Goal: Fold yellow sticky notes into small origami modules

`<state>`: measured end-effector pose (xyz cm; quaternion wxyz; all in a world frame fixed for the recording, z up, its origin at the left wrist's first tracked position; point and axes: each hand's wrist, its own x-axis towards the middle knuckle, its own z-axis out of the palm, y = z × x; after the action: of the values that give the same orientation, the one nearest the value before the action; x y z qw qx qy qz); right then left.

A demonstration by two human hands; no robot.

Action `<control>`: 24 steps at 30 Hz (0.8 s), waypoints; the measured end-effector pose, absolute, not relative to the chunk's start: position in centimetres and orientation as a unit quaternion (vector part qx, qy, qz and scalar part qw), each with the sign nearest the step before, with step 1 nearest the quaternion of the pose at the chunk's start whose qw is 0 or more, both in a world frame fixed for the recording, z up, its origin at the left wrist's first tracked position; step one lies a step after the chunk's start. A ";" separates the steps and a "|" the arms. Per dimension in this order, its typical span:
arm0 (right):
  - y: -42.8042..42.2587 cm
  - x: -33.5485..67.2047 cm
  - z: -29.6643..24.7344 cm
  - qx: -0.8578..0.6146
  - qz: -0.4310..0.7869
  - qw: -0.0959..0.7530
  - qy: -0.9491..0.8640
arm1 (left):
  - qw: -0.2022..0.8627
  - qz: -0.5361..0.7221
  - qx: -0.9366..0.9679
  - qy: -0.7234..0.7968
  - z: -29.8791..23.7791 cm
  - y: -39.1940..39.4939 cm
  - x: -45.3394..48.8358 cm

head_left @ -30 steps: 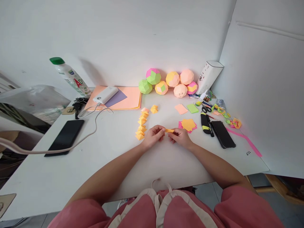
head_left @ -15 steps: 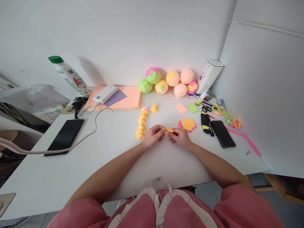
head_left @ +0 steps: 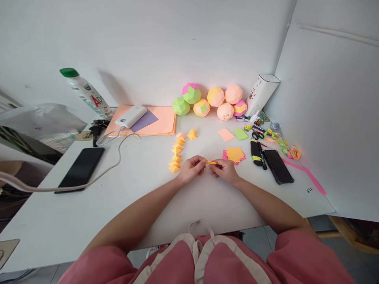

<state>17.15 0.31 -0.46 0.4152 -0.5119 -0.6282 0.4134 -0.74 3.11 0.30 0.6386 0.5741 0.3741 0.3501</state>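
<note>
Between my two hands is a small folded piece of orange paper, seen nearly edge-on. My left hand pinches its left end between thumb and fingers. The right end is gripped by my right hand, fingers curled beneath. Left of my hands runs a column of folded orange paper units, with a peach one at its far end and another orange cluster beside it. Just beyond my right hand lies a stack of orange and pink paper squares.
Faceted paper balls line the wall. Peach sheets and green sheets lie before them. To the right are scissors, a cutter and a phone. A second phone, a cable and a bottle stand left.
The orange paper between my fingers now shows a thinner edge, as if pressed flatter or turned. Both hands stay in nearly the same place.
</note>
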 end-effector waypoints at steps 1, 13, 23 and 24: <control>0.3 17.1 -0.5 -0.511 0.414 0.416 -0.627 | 0.640 0.350 0.575 0.371 0.4 3.1 -0.7; 0.3 17.2 -0.4 -0.506 0.431 0.405 -0.628 | 0.641 0.333 0.574 0.385 0.7 3.0 -0.6; 0.4 17.4 -1.0 -0.450 0.395 0.444 -0.667 | 0.633 0.354 0.547 0.418 -0.6 3.5 -0.4; 0.5 17.5 -1.0 -0.437 0.382 0.449 -0.679 | 0.633 0.357 0.545 0.418 -0.6 3.5 -0.3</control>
<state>17.47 0.46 -1.02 0.4492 -0.4368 -0.6794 0.3820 -0.34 3.54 -0.62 0.6328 0.5453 0.4178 0.3572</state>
